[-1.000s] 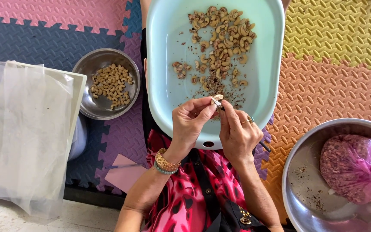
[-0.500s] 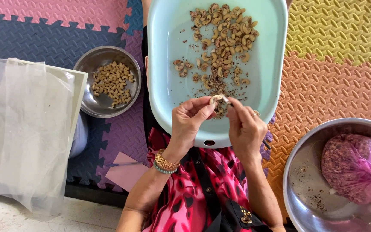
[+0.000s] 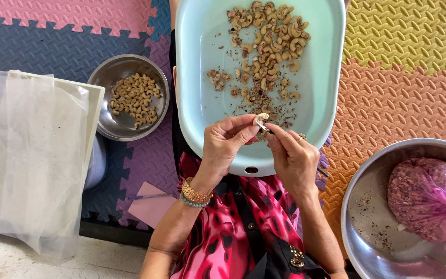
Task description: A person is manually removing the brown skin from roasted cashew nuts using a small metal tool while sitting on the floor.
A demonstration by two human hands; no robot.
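Note:
My left hand point(image 3: 226, 142) pinches a pale cashew nut point(image 3: 260, 119) between thumb and fingertips over the near edge of a light blue tray point(image 3: 197, 93). My right hand point(image 3: 291, 155) grips a thin metal tool point(image 3: 264, 127) whose tip touches the nut. Many unpeeled cashews point(image 3: 267, 41) and bits of brown skin lie in the tray. Bangles circle my left wrist and a ring sits on a right finger.
A small steel bowl point(image 3: 110, 129) with peeled cashews point(image 3: 134, 98) stands left of the tray. A large steel bowl point(image 3: 357, 217) at the lower right holds a tied pink bag point(image 3: 429, 199). Clear plastic bags point(image 3: 27, 155) lie at the left. Coloured foam mats point(image 3: 403, 98) cover the floor.
Both hands stay together over the tray's near edge. The nut has been turned between my fingers and the tool's tip now rests against it.

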